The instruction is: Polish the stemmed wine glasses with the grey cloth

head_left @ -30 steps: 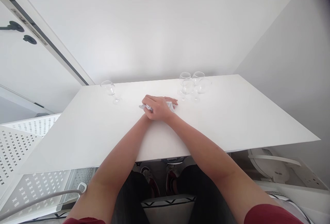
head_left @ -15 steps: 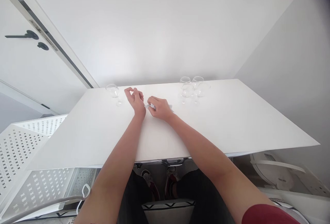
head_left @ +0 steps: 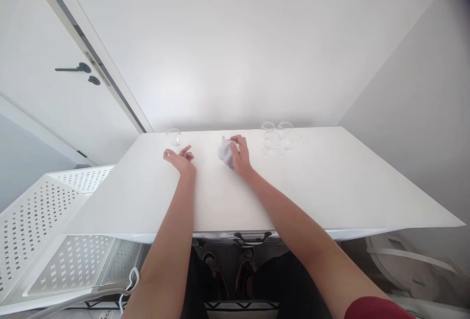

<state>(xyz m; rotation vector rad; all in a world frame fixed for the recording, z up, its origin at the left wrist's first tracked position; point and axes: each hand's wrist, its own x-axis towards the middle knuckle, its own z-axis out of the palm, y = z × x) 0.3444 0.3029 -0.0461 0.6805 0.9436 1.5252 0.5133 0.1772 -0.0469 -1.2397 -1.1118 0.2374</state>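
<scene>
My left hand point(head_left: 179, 159) is just in front of a lone clear stemmed glass point(head_left: 174, 137) at the left back of the white table point(head_left: 330, 177). Its thumb and fingers are apart around the area below the bowl; the glass's stem is hidden behind it, and I cannot tell whether they touch. A bunched light-grey cloth point(head_left: 225, 152) is gripped in my right hand point(head_left: 240, 155), over the middle of the table. To the right of that hand stand several clear stemmed glasses point(head_left: 270, 138) in a close group near the back edge.
A white wall point(head_left: 235, 55) rises behind the table. On the left are a door with a dark handle point(head_left: 79, 67) and a white perforated rack point(head_left: 33, 226). A black drawer handle point(head_left: 252, 237) sits under the front edge, and a pale cable point(head_left: 91, 293) runs at lower left.
My hands have moved apart. The left has gone leftward to the lone glass with its fingers spread. The cloth in my right hand now shows as a larger bunch. The view has shifted slightly.
</scene>
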